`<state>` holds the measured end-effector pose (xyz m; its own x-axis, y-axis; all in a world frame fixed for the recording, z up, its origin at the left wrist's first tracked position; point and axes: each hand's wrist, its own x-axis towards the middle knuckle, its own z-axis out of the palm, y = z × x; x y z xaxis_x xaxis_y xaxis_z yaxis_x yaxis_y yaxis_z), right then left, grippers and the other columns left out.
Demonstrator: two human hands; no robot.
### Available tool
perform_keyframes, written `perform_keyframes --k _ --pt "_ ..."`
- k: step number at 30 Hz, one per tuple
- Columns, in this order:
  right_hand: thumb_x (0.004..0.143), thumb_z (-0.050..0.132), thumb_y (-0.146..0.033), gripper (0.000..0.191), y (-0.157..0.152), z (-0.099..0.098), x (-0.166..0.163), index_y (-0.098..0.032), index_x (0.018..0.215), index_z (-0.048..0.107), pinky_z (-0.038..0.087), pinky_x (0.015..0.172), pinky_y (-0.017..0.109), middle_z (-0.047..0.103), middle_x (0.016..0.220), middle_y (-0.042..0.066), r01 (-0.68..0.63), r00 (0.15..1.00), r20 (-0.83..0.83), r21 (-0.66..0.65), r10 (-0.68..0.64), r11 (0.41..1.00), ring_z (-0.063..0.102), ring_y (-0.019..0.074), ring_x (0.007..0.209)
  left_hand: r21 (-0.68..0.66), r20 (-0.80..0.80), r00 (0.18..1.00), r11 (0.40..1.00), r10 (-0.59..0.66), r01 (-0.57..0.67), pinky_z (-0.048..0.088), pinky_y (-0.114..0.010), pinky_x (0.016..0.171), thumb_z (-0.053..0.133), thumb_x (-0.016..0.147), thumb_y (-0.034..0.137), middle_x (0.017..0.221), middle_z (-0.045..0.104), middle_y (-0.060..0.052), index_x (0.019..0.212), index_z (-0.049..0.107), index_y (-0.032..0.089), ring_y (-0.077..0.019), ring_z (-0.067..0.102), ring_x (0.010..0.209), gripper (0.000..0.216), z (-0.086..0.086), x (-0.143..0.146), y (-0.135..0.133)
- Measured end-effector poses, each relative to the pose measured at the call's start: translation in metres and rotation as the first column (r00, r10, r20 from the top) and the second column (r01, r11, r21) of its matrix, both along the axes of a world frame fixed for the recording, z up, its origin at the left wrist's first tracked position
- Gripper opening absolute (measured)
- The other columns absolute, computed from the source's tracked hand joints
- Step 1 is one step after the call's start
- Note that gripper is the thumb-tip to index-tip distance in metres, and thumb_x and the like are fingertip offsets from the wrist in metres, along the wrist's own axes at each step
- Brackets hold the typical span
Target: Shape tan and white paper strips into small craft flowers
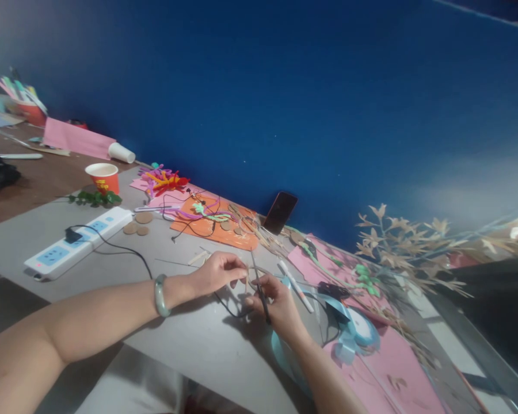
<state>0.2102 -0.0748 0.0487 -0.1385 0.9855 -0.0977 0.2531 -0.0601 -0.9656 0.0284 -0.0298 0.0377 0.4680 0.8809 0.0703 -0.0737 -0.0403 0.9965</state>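
My left hand point(218, 272), with a pale bangle point(161, 295) on its wrist, is closed in a pinch around the end of a thin pale strip point(247, 283). Close beside it, the fingers of my right hand point(277, 302) wrap around dark scissors point(262, 296), whose slim end points up and away from me. The strip runs down between both hands, by the scissors; whether the blades touch it I cannot tell. A black cable point(231, 313) passes below the hands on the grey table point(185, 333).
Left stand a white power strip point(80, 242), a red paper cup point(102, 177) and wooden discs point(143, 218). Behind are an orange sheet point(216, 230), pipe cleaners point(168, 181) and a phone point(280, 211). Right lie a white pen point(297, 288), blue ribbon point(347, 339), pink sheets point(392, 374) and dried stems point(388, 236).
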Motion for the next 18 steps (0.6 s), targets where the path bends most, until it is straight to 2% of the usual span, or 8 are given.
perform_keyframes --k 5,18 --pt "0.053 0.083 -0.042 0.049 0.001 -0.0007 -0.0008 -0.019 0.081 0.05 0.043 0.052 0.025 0.059 0.058 -0.003 -0.06 0.997 0.057 -0.02 0.061 0.998 0.058 0.015 0.055 -0.004 -0.007 1.0 1.0 0.016 -0.016 0.039 -0.019 0.048 0.062 0.073 0.028 0.068 0.065 -0.003 0.075 0.065 0.012 -0.0084 0.051 0.053 0.016 -0.0035 0.0008 0.001" --pt "0.052 0.084 -0.042 0.05 0.0018 -0.007 -0.0015 -0.019 0.082 0.05 0.044 0.047 0.026 0.062 0.056 -0.002 -0.06 0.997 -0.047 -0.073 0.056 0.996 0.06 0.0168 0.051 -0.001 -0.005 1.0 1.0 -0.007 0.007 0.038 -0.019 0.047 0.062 0.073 0.029 0.068 0.065 -0.004 0.074 0.065 0.012 -0.0085 0.052 0.052 0.017 -0.003 0.0012 -0.0006"
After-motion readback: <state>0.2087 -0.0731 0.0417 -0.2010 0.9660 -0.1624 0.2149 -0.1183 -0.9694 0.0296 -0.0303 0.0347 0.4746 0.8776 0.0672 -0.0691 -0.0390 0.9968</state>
